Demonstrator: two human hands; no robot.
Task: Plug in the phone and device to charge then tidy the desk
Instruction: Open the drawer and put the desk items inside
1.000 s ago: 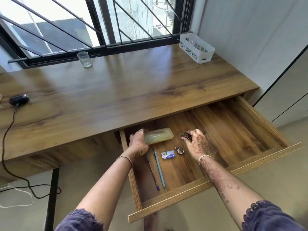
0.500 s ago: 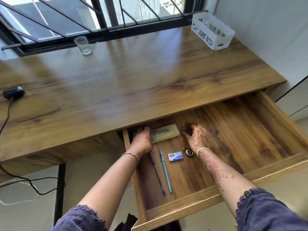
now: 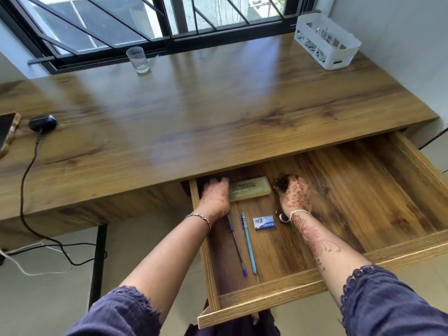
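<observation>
Desk [image 3: 218,105] brown woodgrain; basket [image 3: 339,61] white; blue pen [image 3: 248,243]; purple pen [image 3: 236,246]; left hand [image 3: 214,195], right hand [image 3: 294,195] henna-patterned

Open drawer [image 3: 266,294], lower ctr of frame: a person's left hand [image 3: 215,194] touches the left end of a translucent case [image 3: 249,189]; right hand [image 3: 295,195] holds a small dark item [image 3: 280,183]. Light-blue pen [image 3: 248,243], purple pen [image 3: 236,246] & small box [image 3: 263,222] lie btwn the arms. Phone [image 3: 6,132] & black device [image 3: 43,122] w/ cable sit at left edge.
</observation>
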